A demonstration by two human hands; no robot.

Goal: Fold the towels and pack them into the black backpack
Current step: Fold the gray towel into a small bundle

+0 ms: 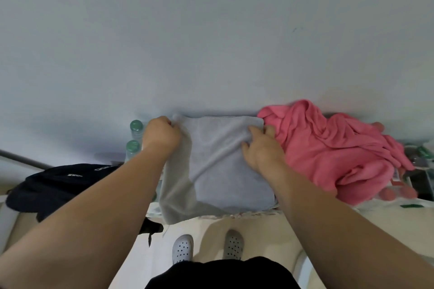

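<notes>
A grey towel (218, 166) lies spread on the table against the wall, its near left part hanging over the front edge. My left hand (162, 135) grips the towel's far left corner in a closed fist. My right hand (263, 148) pinches the towel's far right edge, fingers curled into the cloth. A crumpled pink towel (328, 148) lies in a heap just right of the grey one, touching my right hand. The black backpack (58, 185) sits lower left, partly hidden behind my left forearm.
Two clear bottles with green caps (135, 138) stand by the wall left of the grey towel. Small packages and dark items (420, 171) lie at the table's right end. The pale wall (211, 42) rises right behind the table. My feet in perforated clogs (183, 248) stand below.
</notes>
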